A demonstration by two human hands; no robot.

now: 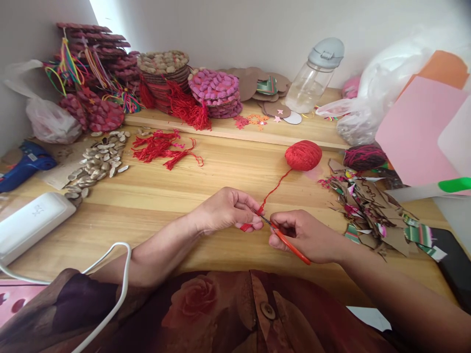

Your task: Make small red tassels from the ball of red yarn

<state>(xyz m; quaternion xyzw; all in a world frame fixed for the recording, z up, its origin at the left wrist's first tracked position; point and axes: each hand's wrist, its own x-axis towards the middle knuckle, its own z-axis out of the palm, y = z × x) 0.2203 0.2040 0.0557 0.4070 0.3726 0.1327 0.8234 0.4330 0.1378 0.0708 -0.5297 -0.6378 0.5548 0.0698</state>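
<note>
Between the fingers of my left hand [233, 211] is a pinched bundle of red yarn [246, 227], mostly hidden by the fingers. A strand of it runs up to the red yarn ball [303, 156] lying farther back on the table. My right hand [303, 235] grips a pair of scissors [289, 242] with orange handles. Their dark blades point left and reach the yarn at my left fingertips; whether they are parted I cannot tell. Several red tassels [158, 149] lie beyond my left hand.
Pistachio-like shells [95, 162], a blue glue gun [27, 164] and a white power strip [40, 220] are at left. Cardboard scraps [379, 211] and a dark phone [452, 264] lie right. On the back ledge [235, 135] are stacked decorated discs [215, 90] and a water bottle [314, 73].
</note>
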